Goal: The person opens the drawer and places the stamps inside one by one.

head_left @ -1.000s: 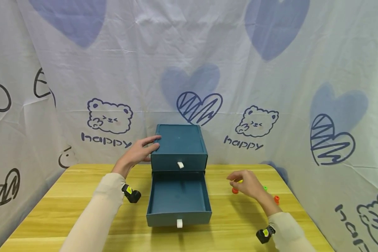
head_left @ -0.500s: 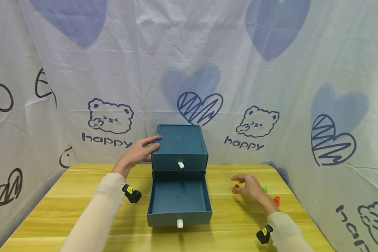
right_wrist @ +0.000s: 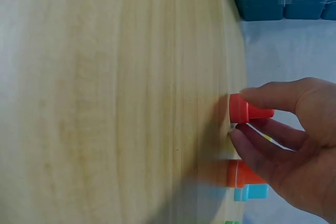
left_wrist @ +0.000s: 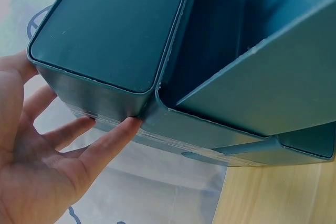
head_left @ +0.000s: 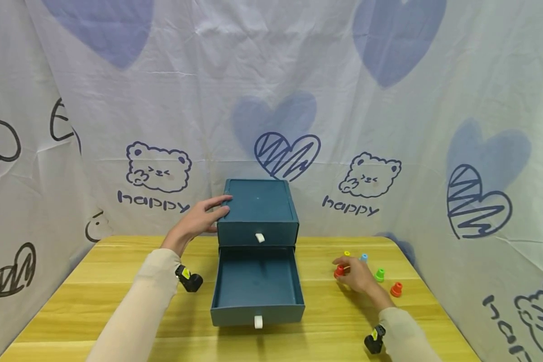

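Observation:
A dark blue two-drawer box point(head_left: 258, 201) stands on the table, its lower drawer point(head_left: 258, 315) pulled out and its upper drawer point(head_left: 240, 234) pushed in. My left hand point(head_left: 199, 217) rests on the box's left side and top edge; the left wrist view shows the fingers point(left_wrist: 113, 139) spread and nearly straight against the wall. On the right, my right hand point(head_left: 357, 274) holds a small red plastic peg point(right_wrist: 240, 108), wide at the base and narrower on top, between thumb and fingers. The peg's base is at the tabletop.
Similar small pegs stand around the right hand: a yellow peg point(head_left: 347, 253), a blue peg point(head_left: 364, 258), a green peg point(head_left: 379, 275) and an orange-red peg point(head_left: 396, 289). White handles point(head_left: 258, 322) stick out from the drawer fronts. A printed cloth hangs behind the table.
My right hand has shifted down and closed around the red peg, uncovering the blue peg and more of the green one. My left hand and the drawer box have stayed put.

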A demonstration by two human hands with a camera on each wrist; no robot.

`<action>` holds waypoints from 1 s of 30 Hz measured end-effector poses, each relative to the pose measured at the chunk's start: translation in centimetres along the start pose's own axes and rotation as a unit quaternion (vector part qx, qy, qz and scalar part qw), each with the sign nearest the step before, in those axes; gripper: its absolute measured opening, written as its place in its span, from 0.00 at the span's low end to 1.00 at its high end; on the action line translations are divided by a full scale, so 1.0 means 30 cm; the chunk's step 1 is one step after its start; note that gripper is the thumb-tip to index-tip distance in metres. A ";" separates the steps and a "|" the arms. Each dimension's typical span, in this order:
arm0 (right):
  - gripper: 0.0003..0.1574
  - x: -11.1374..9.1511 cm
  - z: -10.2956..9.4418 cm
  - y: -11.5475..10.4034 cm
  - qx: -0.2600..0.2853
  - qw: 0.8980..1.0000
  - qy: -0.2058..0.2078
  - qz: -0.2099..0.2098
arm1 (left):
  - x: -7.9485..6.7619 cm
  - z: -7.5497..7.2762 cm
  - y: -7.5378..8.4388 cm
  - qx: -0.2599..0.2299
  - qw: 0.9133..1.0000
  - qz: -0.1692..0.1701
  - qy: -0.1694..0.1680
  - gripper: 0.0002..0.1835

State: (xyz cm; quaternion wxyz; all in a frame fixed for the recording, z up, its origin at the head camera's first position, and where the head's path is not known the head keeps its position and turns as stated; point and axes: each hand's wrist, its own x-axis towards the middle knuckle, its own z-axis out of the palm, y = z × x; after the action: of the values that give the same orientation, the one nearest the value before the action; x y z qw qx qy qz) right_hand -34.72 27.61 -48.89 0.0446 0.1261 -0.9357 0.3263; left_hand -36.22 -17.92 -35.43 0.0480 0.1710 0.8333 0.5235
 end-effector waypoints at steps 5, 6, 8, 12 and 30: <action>0.24 0.001 0.015 0.007 0.000 1.000 0.011 0.000 | -0.004 -0.004 0.002 -0.001 1.000 -0.002 0.001 0.31; 0.23 0.001 0.016 0.007 -0.001 1.000 0.014 -0.002 | -0.004 -0.004 0.002 -0.002 1.000 -0.003 0.001 0.31; 0.22 0.003 0.019 0.008 -0.004 1.000 0.019 -0.008 | -0.001 -0.004 0.002 -0.004 1.000 -0.004 0.001 0.31; 0.19 0.002 0.023 0.005 -0.016 0.999 0.026 -0.016 | 0.004 -0.003 0.002 -0.004 1.000 -0.003 -0.003 0.32; 0.17 0.001 0.021 0.013 -0.014 1.000 0.020 -0.016 | 0.003 -0.005 -0.001 -0.005 1.000 0.001 -0.002 0.31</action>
State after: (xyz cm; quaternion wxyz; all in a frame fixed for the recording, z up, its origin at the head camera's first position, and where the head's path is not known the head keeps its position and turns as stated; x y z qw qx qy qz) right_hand -34.86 27.51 -49.62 0.0708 0.1341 -0.9370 0.3146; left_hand -36.35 -18.03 -35.39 0.0501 0.1728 0.8307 0.5269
